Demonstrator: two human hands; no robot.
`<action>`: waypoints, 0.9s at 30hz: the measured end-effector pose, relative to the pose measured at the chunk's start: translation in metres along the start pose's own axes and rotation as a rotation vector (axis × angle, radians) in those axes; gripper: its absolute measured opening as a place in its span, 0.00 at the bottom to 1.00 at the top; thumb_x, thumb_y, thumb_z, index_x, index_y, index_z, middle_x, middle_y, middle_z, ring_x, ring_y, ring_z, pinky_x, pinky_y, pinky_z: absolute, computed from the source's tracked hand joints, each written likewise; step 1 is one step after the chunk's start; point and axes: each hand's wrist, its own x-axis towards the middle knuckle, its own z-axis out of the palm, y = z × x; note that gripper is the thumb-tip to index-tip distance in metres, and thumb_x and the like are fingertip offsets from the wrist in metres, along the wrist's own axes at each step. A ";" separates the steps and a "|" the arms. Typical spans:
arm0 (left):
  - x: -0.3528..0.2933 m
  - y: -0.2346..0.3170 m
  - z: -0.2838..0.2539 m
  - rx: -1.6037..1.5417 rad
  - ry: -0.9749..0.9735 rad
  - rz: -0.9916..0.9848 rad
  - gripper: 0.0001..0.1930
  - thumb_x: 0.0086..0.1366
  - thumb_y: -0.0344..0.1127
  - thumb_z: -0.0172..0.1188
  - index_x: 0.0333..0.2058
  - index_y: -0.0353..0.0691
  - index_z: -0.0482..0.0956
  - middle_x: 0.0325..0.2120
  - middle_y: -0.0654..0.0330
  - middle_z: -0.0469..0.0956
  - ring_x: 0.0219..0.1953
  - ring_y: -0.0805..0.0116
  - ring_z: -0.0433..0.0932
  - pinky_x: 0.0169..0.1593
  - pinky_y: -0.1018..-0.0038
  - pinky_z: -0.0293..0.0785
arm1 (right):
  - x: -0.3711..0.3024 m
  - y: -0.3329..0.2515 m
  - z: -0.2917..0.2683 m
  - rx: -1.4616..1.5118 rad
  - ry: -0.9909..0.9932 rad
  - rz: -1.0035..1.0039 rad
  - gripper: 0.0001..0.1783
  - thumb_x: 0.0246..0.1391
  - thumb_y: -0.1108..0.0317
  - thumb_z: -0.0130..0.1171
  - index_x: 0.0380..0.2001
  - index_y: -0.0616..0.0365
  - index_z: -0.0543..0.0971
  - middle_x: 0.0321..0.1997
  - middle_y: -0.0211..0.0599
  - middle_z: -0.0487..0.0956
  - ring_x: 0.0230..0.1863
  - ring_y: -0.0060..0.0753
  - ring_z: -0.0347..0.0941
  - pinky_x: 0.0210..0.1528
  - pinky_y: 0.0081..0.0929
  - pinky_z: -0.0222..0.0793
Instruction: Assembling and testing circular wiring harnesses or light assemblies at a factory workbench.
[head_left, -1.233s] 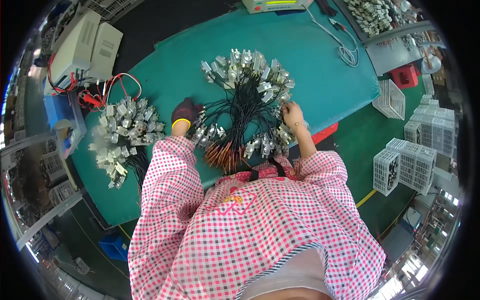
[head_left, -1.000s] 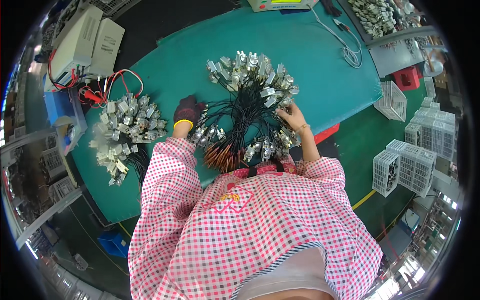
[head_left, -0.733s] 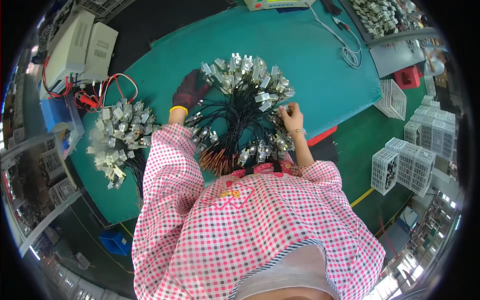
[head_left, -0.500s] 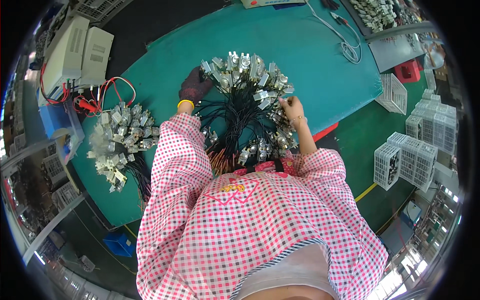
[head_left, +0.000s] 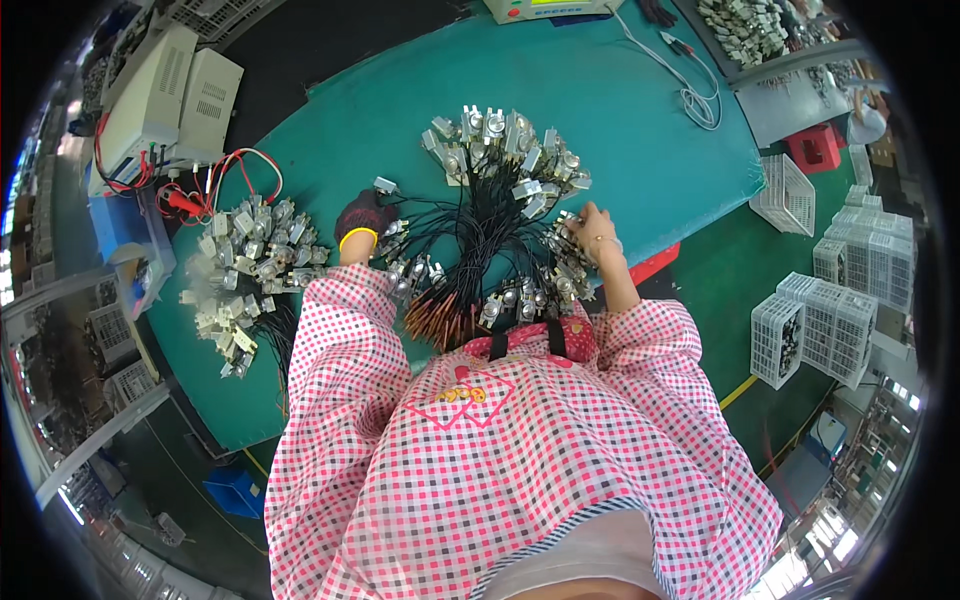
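Observation:
Black leads with silvery metal parts (head_left: 500,137) on their ends lie fanned out in a bundle before me; their bare coppery ends (head_left: 440,317) gather toward my body. My left hand (head_left: 367,216), in a dark glove, is at the left side of the fan, next to a single metal part (head_left: 385,186). Its fingers are too dark to make out. On the right side, the bent fingers of my bare right hand (head_left: 600,236) close on one of the small metal parts (head_left: 568,218) at the fan's edge.
A second bundle of leads with metal parts (head_left: 255,245) lies left on the green table (head_left: 370,110). Beyond it stand beige instrument boxes (head_left: 207,105) with red and black cables. A grey cable (head_left: 690,95) lies far right. White baskets (head_left: 825,325) are stacked right of the table.
My left hand has come back toward me and left, off the fan's upper left edge. A lone metal part now shows there. My right hand has shifted slightly down and right.

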 end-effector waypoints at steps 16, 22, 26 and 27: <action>-0.013 0.020 0.005 0.009 0.423 0.033 0.29 0.47 0.45 0.63 0.49 0.44 0.67 0.54 0.50 0.65 0.50 0.49 0.70 0.51 0.60 0.67 | -0.008 -0.019 -0.004 -0.154 0.100 0.105 0.21 0.41 0.61 0.65 0.38 0.57 0.71 0.42 0.46 0.72 0.47 0.52 0.68 0.47 0.43 0.65; 0.026 0.006 0.011 -0.102 0.375 0.503 0.28 0.48 0.42 0.61 0.50 0.50 0.68 0.54 0.54 0.63 0.51 0.49 0.69 0.52 0.58 0.67 | 0.012 -0.004 0.015 0.265 0.183 -0.060 0.23 0.39 0.79 0.54 0.44 0.59 0.69 0.40 0.42 0.75 0.39 0.43 0.73 0.41 0.34 0.69; 0.023 0.018 -0.024 0.128 0.110 0.308 0.26 0.46 0.47 0.64 0.45 0.48 0.74 0.48 0.53 0.71 0.49 0.51 0.71 0.51 0.60 0.69 | 0.012 -0.002 0.001 0.781 0.218 -0.114 0.29 0.41 0.71 0.58 0.51 0.58 0.67 0.41 0.39 0.73 0.43 0.37 0.71 0.46 0.31 0.67; 0.027 0.022 -0.031 0.224 -0.020 0.279 0.26 0.46 0.50 0.65 0.44 0.47 0.75 0.45 0.53 0.74 0.48 0.52 0.72 0.51 0.61 0.68 | 0.021 0.005 -0.009 0.799 0.211 -0.175 0.29 0.43 0.69 0.58 0.52 0.58 0.68 0.41 0.37 0.73 0.42 0.34 0.71 0.46 0.28 0.67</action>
